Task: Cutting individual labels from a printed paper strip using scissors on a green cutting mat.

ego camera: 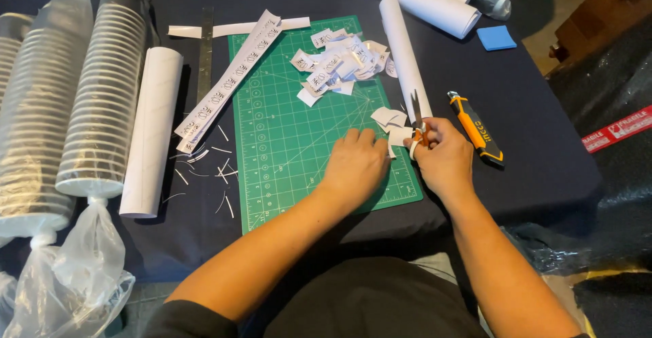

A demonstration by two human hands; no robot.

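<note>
Plastic-wrapped stacks of cups (pixel 102 86) run off the left edge, beside a paper roll (pixel 151 131). On the green cutting mat (pixel 285 141), the left hand (pixel 354 165) lies flat, fingers covering a paper slip (pixel 397 136). The right hand (pixel 445 154) grips scissors (pixel 418 117), handles hidden, blades barely parted. An orange knife (pixel 475 127) lies beside.

At frame centre our right hand (pixel 445 154) grips scissors (pixel 418 117); our left hand (pixel 354 165) presses paper slips (pixel 392 126) on the green mat (pixel 292 134).
</note>
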